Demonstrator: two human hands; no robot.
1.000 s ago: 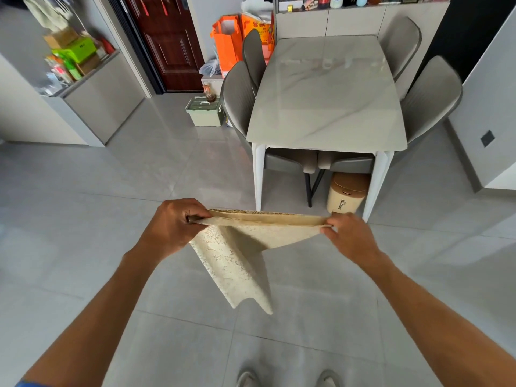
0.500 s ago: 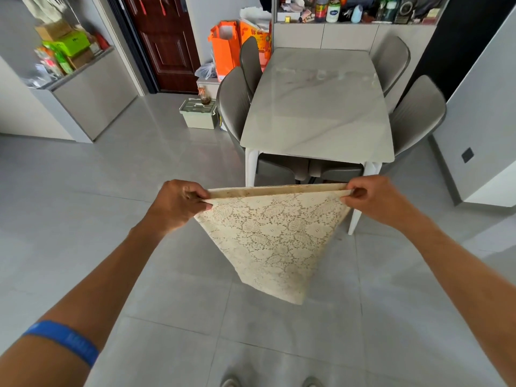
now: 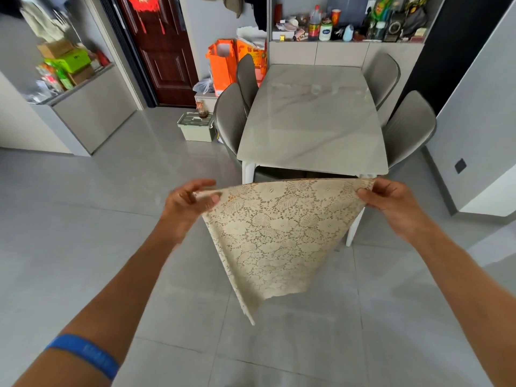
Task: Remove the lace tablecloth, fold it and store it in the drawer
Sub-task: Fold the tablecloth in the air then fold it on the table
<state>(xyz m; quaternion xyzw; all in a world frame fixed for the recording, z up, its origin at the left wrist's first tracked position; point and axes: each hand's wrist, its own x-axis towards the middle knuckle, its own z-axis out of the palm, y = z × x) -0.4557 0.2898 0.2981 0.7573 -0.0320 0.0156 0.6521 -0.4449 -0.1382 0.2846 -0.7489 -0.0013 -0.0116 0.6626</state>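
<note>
The cream lace tablecloth, folded into a smaller panel, hangs in the air in front of me, tapering to a point near the floor. My left hand pinches its top left corner with thumb and forefinger, the other fingers spread. My right hand grips the top right corner. The top edge is stretched nearly level between both hands. The marble dining table stands bare just beyond the cloth. No drawer can be made out.
Grey chairs flank the table on both sides. A pale green box and orange bags sit by the dark red door. A grey cabinet with boxes stands left. A cluttered sideboard lies behind the table.
The cloth rose from a slack low fold to a raised, taut panel. My hands moved up and apart, and my left hand's fingers have loosened and spread.
</note>
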